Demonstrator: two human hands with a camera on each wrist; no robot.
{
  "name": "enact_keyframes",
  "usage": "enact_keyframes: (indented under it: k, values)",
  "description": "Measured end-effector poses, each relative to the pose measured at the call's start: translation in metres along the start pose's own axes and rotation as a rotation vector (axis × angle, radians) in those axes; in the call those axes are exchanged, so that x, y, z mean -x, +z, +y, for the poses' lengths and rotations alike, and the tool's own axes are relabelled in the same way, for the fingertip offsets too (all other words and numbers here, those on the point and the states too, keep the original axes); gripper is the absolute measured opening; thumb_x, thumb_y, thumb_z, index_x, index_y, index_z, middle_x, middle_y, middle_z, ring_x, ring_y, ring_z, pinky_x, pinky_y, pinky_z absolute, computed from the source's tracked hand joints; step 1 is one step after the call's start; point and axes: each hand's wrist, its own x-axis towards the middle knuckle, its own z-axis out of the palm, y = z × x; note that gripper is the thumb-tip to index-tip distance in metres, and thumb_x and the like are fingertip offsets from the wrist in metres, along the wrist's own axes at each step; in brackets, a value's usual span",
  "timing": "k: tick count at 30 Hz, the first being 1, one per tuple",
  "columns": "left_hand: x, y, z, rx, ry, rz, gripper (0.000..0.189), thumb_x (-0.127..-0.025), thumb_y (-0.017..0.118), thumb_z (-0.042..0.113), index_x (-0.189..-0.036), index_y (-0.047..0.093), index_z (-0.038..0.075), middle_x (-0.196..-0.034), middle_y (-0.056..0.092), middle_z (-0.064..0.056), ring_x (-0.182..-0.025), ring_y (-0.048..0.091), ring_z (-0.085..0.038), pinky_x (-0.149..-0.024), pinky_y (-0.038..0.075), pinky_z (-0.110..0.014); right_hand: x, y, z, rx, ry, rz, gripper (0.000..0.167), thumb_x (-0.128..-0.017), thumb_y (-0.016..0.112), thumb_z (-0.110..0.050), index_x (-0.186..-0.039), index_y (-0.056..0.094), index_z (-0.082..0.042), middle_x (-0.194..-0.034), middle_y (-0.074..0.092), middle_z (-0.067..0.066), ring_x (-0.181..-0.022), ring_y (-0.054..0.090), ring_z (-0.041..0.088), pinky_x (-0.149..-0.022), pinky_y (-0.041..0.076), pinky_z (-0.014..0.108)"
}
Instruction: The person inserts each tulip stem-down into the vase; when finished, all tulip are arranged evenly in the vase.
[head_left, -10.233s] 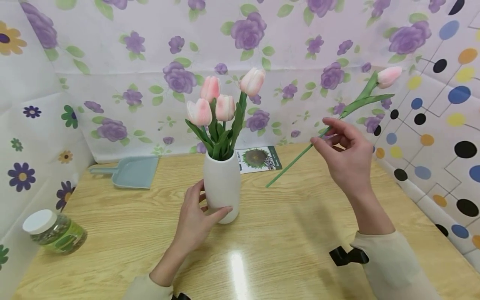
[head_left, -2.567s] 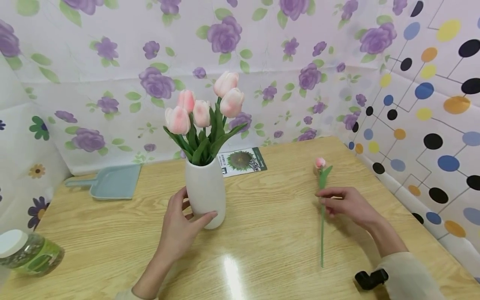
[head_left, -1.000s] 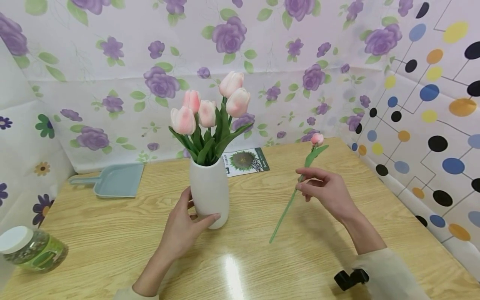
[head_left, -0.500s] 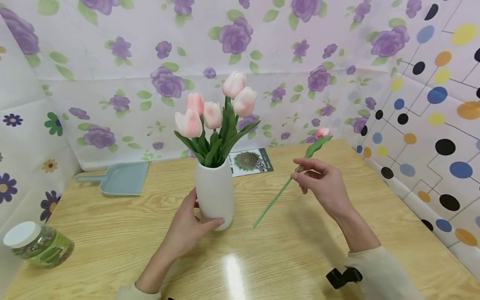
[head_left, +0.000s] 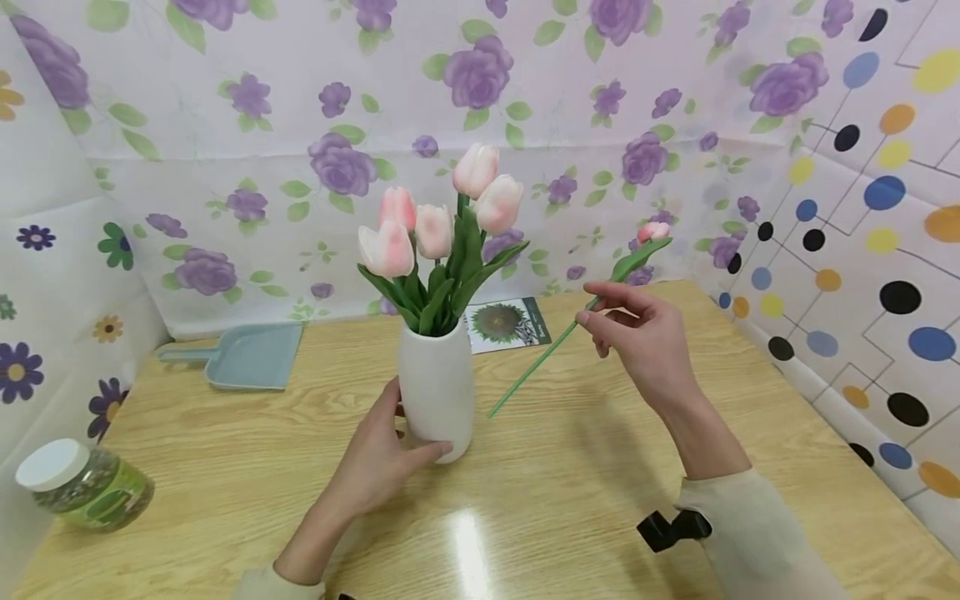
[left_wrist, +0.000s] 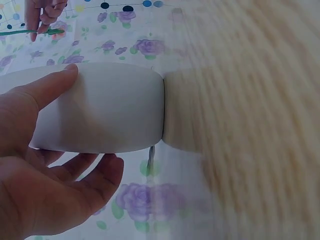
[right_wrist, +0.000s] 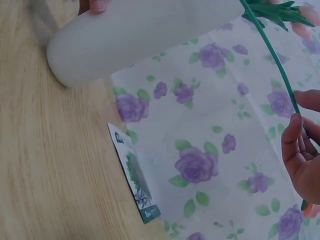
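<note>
A white vase (head_left: 435,383) stands upright on the wooden table, with several pink tulips (head_left: 433,232) and their dark green leaves rising from its mouth. My left hand (head_left: 378,467) grips the vase low down, thumb across the front and fingers round the left side; the left wrist view shows the vase (left_wrist: 110,107) between thumb and fingers. My right hand (head_left: 637,342) pinches the green stem of a single tulip (head_left: 536,362) between thumb and fingertips, above the table. This tulip slants, pink head up to the right, its stem end pointing down toward the vase.
Behind the vase lies a seed packet (head_left: 506,323) with a sunflower picture. A grey-blue dustpan (head_left: 255,357) lies at the back left, and a white-lidded jar (head_left: 93,487) stands at the left edge. Patterned cloth (head_left: 570,108) covers the walls behind and beside the table (head_left: 562,533).
A further tulip now stands in the vase compared with the oldest frame. My right hand has lifted another tulip off the table, raising it and bringing it left; the left hand keeps its hold.
</note>
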Motion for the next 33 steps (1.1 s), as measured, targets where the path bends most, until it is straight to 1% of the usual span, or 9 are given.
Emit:
enact_keyframes:
  k: [3, 5, 10, 13, 17, 22, 33]
  values:
    - [0.0, 0.0, 0.0, 0.015, -0.009, -0.002, 0.1, -0.084, 0.091, 0.033, -0.162, 0.032, 0.013, -0.151, 0.053, -0.007, -0.127, 0.057, -0.027, -0.101, 0.056, -0.049, -0.003, 0.003, -0.004, -0.012, -0.017, 0.003, 0.031, -0.094, 0.078, -0.006, -0.125, 0.075, -0.005, -0.09, 0.067, 0.001, -0.062, 0.056, 0.014, -0.055, 0.052, 0.024]
    - [0.001, 0.001, 0.001, 0.03, -0.016, -0.003, 0.101, -0.084, 0.092, 0.031, -0.162, 0.031, 0.013, -0.153, 0.052, -0.007, -0.13, 0.056, -0.028, -0.104, 0.056, -0.051, -0.006, 0.004, -0.006, -0.018, -0.028, 0.005, 0.03, -0.094, 0.079, -0.005, -0.124, 0.075, -0.005, -0.089, 0.066, 0.001, -0.062, 0.056, 0.014, -0.055, 0.052, 0.023]
    - [0.001, 0.001, 0.001, 0.069, -0.027, -0.009, 0.102, -0.084, 0.092, 0.026, -0.163, 0.029, 0.014, -0.156, 0.048, -0.009, -0.136, 0.056, -0.032, -0.109, 0.056, -0.052, -0.012, 0.009, -0.014, -0.017, -0.041, 0.026, 0.03, -0.093, 0.08, -0.006, -0.123, 0.076, -0.006, -0.089, 0.065, 0.001, -0.061, 0.056, 0.013, -0.055, 0.051, 0.023]
    - [0.001, 0.001, 0.001, 0.077, -0.03, -0.011, 0.103, -0.084, 0.092, 0.025, -0.164, 0.029, 0.014, -0.157, 0.047, -0.01, -0.136, 0.057, -0.034, -0.108, 0.057, -0.053, -0.015, 0.011, -0.018, -0.015, -0.051, 0.036, 0.03, -0.093, 0.08, -0.007, -0.123, 0.076, -0.007, -0.089, 0.066, 0.001, -0.061, 0.056, 0.014, -0.055, 0.051, 0.023]
    - [0.002, 0.0, 0.001, 0.071, -0.034, -0.008, 0.102, -0.084, 0.092, 0.026, -0.164, 0.029, 0.014, -0.157, 0.049, -0.011, -0.134, 0.06, -0.036, -0.105, 0.058, -0.052, -0.019, 0.015, -0.023, -0.039, -0.088, 0.044, 0.03, -0.092, 0.08, -0.005, -0.123, 0.077, -0.006, -0.087, 0.067, 0.0, -0.061, 0.056, 0.014, -0.054, 0.051, 0.023]
    - [0.002, 0.0, 0.0, 0.063, -0.032, -0.005, 0.103, -0.083, 0.092, 0.027, -0.163, 0.03, 0.015, -0.156, 0.049, -0.011, -0.133, 0.062, -0.036, -0.104, 0.059, -0.05, -0.025, 0.02, -0.029, -0.066, -0.133, 0.069, 0.03, -0.091, 0.081, -0.003, -0.12, 0.078, -0.006, -0.085, 0.066, 0.0, -0.059, 0.056, 0.013, -0.053, 0.051, 0.021]
    - [0.001, -0.001, 0.0, 0.06, -0.022, -0.006, 0.103, -0.083, 0.093, 0.027, -0.164, 0.03, 0.014, -0.156, 0.049, -0.011, -0.133, 0.062, -0.037, -0.103, 0.06, -0.049, -0.033, 0.029, -0.04, -0.084, -0.176, 0.128, 0.027, -0.09, 0.08, 0.001, -0.116, 0.079, -0.007, -0.085, 0.066, 0.004, -0.058, 0.056, 0.015, -0.05, 0.05, 0.021]
